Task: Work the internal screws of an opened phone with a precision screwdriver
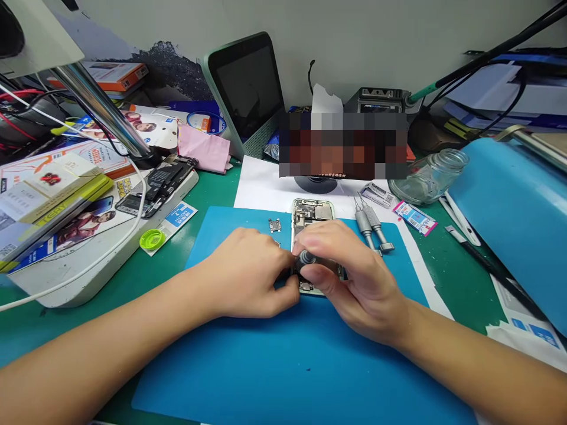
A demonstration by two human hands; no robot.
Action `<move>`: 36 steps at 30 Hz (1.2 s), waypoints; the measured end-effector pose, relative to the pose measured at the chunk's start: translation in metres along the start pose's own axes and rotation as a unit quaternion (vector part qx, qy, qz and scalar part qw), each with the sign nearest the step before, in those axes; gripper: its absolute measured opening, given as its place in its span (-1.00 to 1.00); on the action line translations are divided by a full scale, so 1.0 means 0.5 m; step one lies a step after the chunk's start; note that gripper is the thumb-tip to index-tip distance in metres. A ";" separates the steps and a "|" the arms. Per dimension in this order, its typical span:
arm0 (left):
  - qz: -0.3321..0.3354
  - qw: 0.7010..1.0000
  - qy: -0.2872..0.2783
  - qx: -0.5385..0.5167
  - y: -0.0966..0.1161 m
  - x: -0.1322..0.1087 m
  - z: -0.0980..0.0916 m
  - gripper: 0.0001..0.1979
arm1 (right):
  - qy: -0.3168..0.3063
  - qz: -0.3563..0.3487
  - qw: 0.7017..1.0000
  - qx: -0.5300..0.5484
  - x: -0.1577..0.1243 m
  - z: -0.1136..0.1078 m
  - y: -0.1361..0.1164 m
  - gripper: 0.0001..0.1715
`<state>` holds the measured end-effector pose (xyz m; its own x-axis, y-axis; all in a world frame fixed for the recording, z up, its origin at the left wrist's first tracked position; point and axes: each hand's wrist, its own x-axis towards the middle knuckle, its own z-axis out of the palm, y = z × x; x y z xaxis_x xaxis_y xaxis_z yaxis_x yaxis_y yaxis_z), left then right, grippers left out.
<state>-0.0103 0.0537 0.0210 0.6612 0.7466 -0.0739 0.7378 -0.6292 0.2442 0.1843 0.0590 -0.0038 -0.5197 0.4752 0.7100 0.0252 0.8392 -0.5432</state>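
Note:
An opened phone (312, 209) lies on the blue mat (283, 354), its circuit board and inner parts bare and its lower half mostly covered by my hands. My right hand (363, 277) grips a screwdriver (306, 257) from above, thumb and fingers around its dark ringed handle; the tip is hidden. At the phone's left edge, my left hand (254, 274) is closed, thumb and index finger pinched close to the screwdriver. What is between them cannot be made out. A small metal part (274, 225) rests on the mat left of the phone.
Two grey screwdrivers (370, 224) lie right of the phone. A glass jar (429, 174) is tipped on its side behind them. A green cap (152, 239), another opened phone (159, 183) and a lamp post (104, 109) stand left. A screen device (245, 91) is behind.

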 end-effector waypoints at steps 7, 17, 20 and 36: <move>0.008 1.000 0.000 -0.005 0.001 0.004 -0.001 -0.71 | -0.009 0.025 0.999 0.032 0.000 -0.003 0.000 -0.40; 0.000 1.000 0.001 -0.021 0.002 0.005 -0.004 -0.72 | -0.011 0.031 0.999 0.015 0.001 -0.005 -0.001 -0.42; 0.005 1.000 -0.005 -0.020 0.001 0.004 -0.002 -0.72 | -0.013 0.018 0.999 0.035 0.002 -0.005 0.000 -0.44; 0.000 1.000 -0.015 -0.025 0.003 0.002 0.000 -0.74 | -0.017 0.021 0.999 0.032 0.001 -0.008 -0.002 -0.53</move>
<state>-0.0086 0.0538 0.0215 0.6659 0.7389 -0.1024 0.7302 -0.6175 0.2925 0.1873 0.0594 -0.0012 -0.5473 0.4997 0.6714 -0.0061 0.7998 -0.6003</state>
